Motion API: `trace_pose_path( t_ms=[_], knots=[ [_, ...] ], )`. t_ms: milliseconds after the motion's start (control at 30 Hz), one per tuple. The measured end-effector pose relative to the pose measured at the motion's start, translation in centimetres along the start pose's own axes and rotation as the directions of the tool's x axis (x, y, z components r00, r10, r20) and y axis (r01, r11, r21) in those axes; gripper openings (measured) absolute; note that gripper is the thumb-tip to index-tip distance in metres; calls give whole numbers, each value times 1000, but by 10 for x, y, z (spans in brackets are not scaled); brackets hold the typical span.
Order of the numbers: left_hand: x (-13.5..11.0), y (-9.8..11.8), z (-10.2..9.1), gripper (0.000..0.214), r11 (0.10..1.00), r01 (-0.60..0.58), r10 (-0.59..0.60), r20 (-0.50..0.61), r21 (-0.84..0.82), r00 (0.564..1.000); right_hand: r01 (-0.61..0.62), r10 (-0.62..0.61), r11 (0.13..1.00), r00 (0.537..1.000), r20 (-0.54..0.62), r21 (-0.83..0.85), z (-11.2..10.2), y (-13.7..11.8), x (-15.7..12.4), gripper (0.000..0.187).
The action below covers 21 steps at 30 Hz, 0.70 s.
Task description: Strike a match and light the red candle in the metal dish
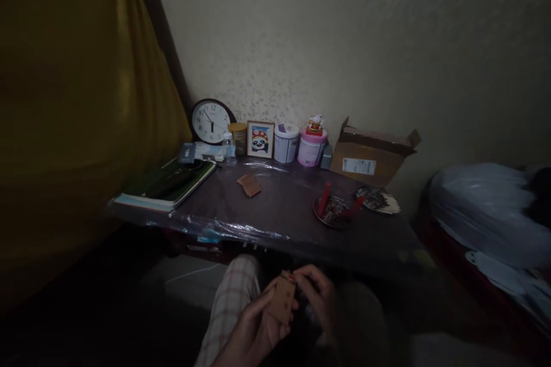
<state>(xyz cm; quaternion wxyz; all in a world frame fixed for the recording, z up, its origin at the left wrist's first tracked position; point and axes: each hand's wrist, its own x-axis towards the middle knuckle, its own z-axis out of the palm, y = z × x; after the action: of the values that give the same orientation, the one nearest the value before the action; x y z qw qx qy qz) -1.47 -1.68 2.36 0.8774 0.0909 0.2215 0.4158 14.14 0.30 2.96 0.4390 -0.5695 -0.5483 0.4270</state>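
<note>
My left hand (256, 324) is wrapped round a small brown cardboard piece (283, 298) with a few dark round marks on its face. The piece is held tilted above my lap, in front of the table's near edge. At its top end, the thumb and forefinger of my right hand (317, 295) are pinched together beside a small reddish bit (291, 277). What exactly sits between those fingertips is too dark and small to make out. Another folded brown cardboard piece (249, 185) lies on the dark, plastic-covered table (275, 215).
Right on the table, red sticks stand in a round dish (331, 212); a second dish (372, 199) holds pale sticks. Along the wall are a clock (212, 121), a framed panda picture (260, 139), tubs (286, 144) and a cardboard box (365, 157). Books (167, 186) lie left, beside a yellow curtain (86, 97).
</note>
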Motion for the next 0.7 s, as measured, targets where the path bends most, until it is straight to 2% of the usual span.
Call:
trace_pose_path(
  t_ms=[100,167,300,467,567,700],
  knots=[
    [0,1,-3,24,999,31,-30,11,-31,999,65,-67,996,997,-28,-69,-5,-7,2,21],
    [-1,2,-5,24,999,37,-37,21,-33,999,161,-166,979,986,-22,-128,-10,-14,4,16],
    [-1,3,-8,25,999,38,-37,24,-26,999,351,-322,910,934,156,-220,-16,-26,8,15],
    [0,2,-10,27,998,56,-56,7,5,998,434,-305,823,882,360,-366,-21,-37,10,19],
    [-3,2,-6,26,998,55,-55,25,23,998,466,-268,769,856,442,-437,-24,-54,8,22],
    [-10,4,2,27,995,-2,-1,32,95,999,468,-173,670,854,491,-577,-27,-84,1,29]
  ],
)
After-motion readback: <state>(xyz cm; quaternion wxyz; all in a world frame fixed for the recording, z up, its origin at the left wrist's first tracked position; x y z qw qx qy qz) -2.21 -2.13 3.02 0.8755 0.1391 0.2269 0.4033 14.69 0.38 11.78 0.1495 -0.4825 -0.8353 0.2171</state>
